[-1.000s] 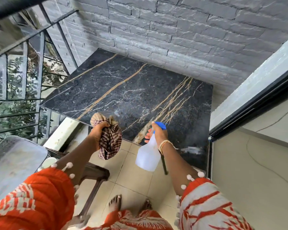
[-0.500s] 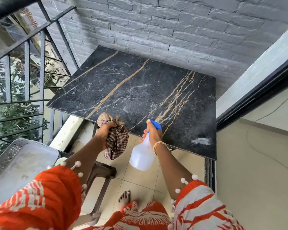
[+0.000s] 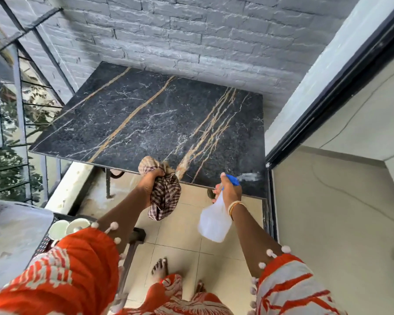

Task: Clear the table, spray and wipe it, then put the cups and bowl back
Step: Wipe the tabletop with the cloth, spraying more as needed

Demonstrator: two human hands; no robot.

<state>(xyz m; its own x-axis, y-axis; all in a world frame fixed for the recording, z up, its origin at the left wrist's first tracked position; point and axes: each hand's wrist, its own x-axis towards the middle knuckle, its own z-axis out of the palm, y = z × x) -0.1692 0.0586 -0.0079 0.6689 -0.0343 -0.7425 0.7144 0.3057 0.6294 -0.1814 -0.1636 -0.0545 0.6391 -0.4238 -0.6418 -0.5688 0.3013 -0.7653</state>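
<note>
The black marble table point(image 3: 146, 123) with gold veins stands bare against the brick wall. My left hand point(image 3: 149, 183) grips a bunched brown checked cloth point(image 3: 165, 196) just at the table's near edge. My right hand point(image 3: 229, 189) holds a white spray bottle point(image 3: 214, 220) with a blue nozzle pointing at the table's near right corner, where a whitish smear point(image 3: 249, 177) shows. Two white cups point(image 3: 58, 230) sit on a dark metal chair at lower left, partly hidden by my sleeve. I see no bowl.
A metal railing point(image 3: 21, 110) with foliage behind runs along the left. A grey mesh seat point(image 3: 11, 233) is at lower left. A dark door frame point(image 3: 316, 110) and cream wall close the right. My bare feet stand on beige floor tiles point(image 3: 180, 235).
My view has shifted a little closer and the cups have come into sight at lower left. Both hands have stayed near the table's front edge, the right one drifting toward the right corner.
</note>
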